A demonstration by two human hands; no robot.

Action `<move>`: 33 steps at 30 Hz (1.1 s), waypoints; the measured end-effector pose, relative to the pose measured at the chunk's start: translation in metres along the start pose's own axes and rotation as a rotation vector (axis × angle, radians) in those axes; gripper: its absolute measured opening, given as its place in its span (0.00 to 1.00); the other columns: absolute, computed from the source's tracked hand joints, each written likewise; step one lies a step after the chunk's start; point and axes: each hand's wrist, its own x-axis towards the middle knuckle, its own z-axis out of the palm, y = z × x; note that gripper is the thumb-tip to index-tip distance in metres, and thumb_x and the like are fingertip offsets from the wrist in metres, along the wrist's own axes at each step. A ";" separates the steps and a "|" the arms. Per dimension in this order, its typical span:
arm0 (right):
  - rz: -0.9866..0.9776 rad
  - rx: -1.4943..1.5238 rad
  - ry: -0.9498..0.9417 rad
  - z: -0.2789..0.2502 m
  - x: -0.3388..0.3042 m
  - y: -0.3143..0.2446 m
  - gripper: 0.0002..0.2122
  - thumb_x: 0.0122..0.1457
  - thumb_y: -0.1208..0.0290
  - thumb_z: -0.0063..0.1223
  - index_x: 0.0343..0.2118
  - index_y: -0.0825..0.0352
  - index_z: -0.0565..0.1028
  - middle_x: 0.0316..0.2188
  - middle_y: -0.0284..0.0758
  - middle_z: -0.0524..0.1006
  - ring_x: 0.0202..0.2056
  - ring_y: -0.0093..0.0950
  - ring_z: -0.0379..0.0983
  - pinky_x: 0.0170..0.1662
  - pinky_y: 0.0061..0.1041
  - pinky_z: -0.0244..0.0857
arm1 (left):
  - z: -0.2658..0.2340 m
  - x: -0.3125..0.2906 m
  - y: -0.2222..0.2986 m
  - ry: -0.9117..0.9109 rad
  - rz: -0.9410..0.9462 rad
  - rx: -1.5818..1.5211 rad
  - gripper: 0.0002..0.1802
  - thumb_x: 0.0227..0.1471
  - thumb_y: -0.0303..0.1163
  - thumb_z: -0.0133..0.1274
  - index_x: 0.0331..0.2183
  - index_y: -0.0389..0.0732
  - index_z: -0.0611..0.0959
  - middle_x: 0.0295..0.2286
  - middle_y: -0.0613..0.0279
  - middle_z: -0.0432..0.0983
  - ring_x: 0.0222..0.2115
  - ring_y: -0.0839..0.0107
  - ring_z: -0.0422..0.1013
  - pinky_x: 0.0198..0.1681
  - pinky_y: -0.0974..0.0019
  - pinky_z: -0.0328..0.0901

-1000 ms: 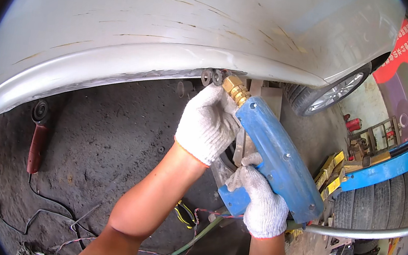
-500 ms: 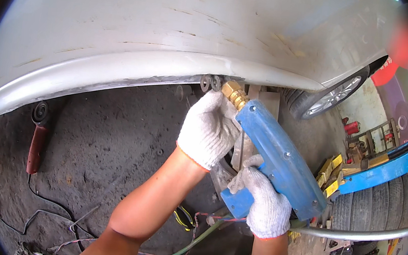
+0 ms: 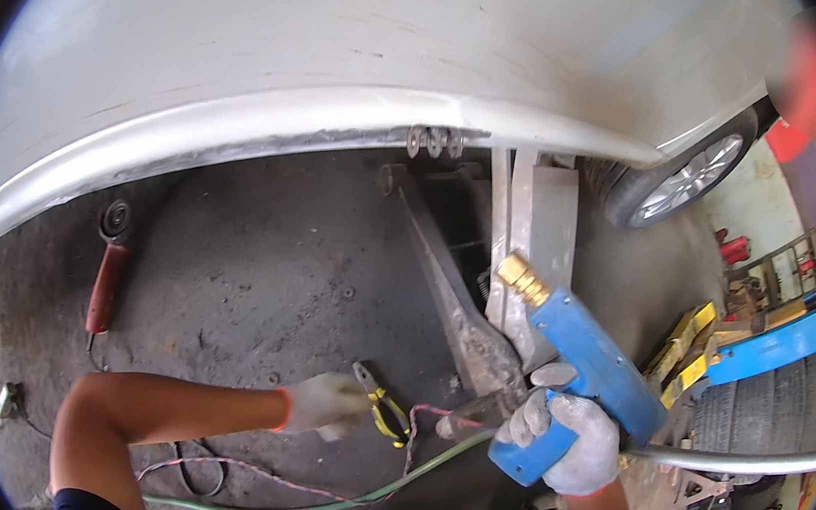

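Observation:
My right hand (image 3: 580,444), in a white knit glove, is wrapped round the grip of a blue gun-shaped welding tool (image 3: 602,363). Its brass tip (image 3: 524,276) points up and left, apart from the car. My gloved left hand (image 3: 326,404), somewhat blurred, is low over the floor with thumb and fingers apart. Just right of its fingertips lie yellow-and-black pliers (image 3: 381,405). Above, several metal ring washers (image 3: 435,141) stand in a row along the lower edge of the pale car's sill (image 3: 271,134).
A red angle grinder (image 3: 107,276) lies on the dark floor at left. A green hose (image 3: 381,494) and thin cables cross the floor near me. Metal stand parts (image 3: 536,260) rise under the sill. At right are a car wheel (image 3: 683,181), stacked tires (image 3: 762,416) and a blue beam (image 3: 790,344).
My left hand has left the washers and brass tip, moving down and left to beside the pliers. The welding tool in my right hand has moved away from the sill, down and right.

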 end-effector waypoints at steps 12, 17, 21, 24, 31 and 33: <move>0.506 -0.728 -0.131 0.032 0.186 0.138 0.08 0.56 0.69 0.60 0.33 0.69 0.77 0.26 0.38 0.79 0.25 0.30 0.77 0.28 0.29 0.72 | -0.062 -0.127 -0.138 0.844 0.055 -0.460 0.09 0.58 0.34 0.54 0.31 0.37 0.77 0.21 0.62 0.69 0.13 0.75 0.61 0.15 0.67 0.56; 0.234 -0.733 -0.045 -0.008 0.238 0.164 0.10 0.56 0.68 0.61 0.37 0.68 0.77 0.27 0.34 0.79 0.25 0.25 0.76 0.28 0.26 0.72 | -0.038 -0.182 -0.154 0.883 0.144 -0.467 0.13 0.59 0.35 0.54 0.41 0.36 0.78 0.25 0.59 0.73 0.15 0.75 0.66 0.17 0.69 0.64; -0.027 -1.601 0.042 -0.034 0.240 0.172 0.25 0.54 0.59 0.62 0.47 0.75 0.72 0.41 0.48 0.78 0.44 0.41 0.76 0.50 0.34 0.70 | -0.038 -0.206 -0.189 0.967 0.105 -0.519 0.10 0.59 0.33 0.54 0.38 0.36 0.77 0.24 0.61 0.72 0.15 0.75 0.67 0.16 0.68 0.64; 0.005 -1.920 -0.240 -0.019 0.187 0.192 0.26 0.55 0.55 0.57 0.46 0.75 0.71 0.42 0.53 0.78 0.46 0.48 0.76 0.51 0.38 0.69 | -0.044 -0.215 -0.230 0.975 0.083 -0.568 0.10 0.58 0.34 0.55 0.37 0.37 0.78 0.24 0.61 0.72 0.17 0.74 0.68 0.18 0.68 0.66; 0.548 -1.827 -0.795 -0.097 -0.014 0.165 0.19 0.54 0.55 0.56 0.40 0.67 0.77 0.35 0.49 0.80 0.40 0.48 0.77 0.45 0.40 0.71 | 0.000 -0.150 -0.213 0.508 0.106 1.119 0.15 0.50 0.35 0.56 0.40 0.41 0.84 0.33 0.50 0.80 0.35 0.53 0.78 0.40 0.56 0.72; 0.663 -1.848 -0.786 -0.146 -0.058 0.173 0.21 0.52 0.54 0.57 0.42 0.68 0.76 0.35 0.50 0.80 0.40 0.48 0.77 0.45 0.40 0.71 | 0.000 -0.124 -0.235 0.236 0.232 1.376 0.14 0.48 0.35 0.58 0.37 0.41 0.84 0.30 0.52 0.80 0.33 0.53 0.78 0.37 0.54 0.73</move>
